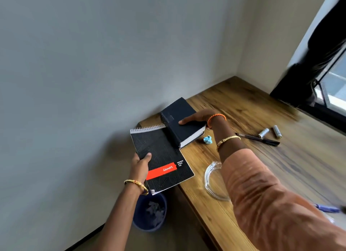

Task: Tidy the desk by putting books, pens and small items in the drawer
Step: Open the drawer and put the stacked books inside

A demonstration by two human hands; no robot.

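Note:
A black spiral pad (pixel 162 157) with an orange stripe juts over the left edge of the wooden desk (pixel 262 119). My left hand (pixel 140 166) grips its left side, thumb on the cover. A thick dark hardcover book (pixel 179 122) lies partly on the pad's top corner near the wall. My right hand (pixel 198 118) grips the book's right side, thumb on top. On the desk lie a black pen (pixel 262 139), two batteries (pixel 270 131) and a crumpled blue paper ball (pixel 207 139). No drawer is in view.
A clear glass dish (pixel 209 179) sits near the desk's front edge beside my right forearm. A purple pen (pixel 327 208) lies at the right. A blue waste bin (pixel 149 213) with paper stands on the floor under the desk's corner. A window is far right.

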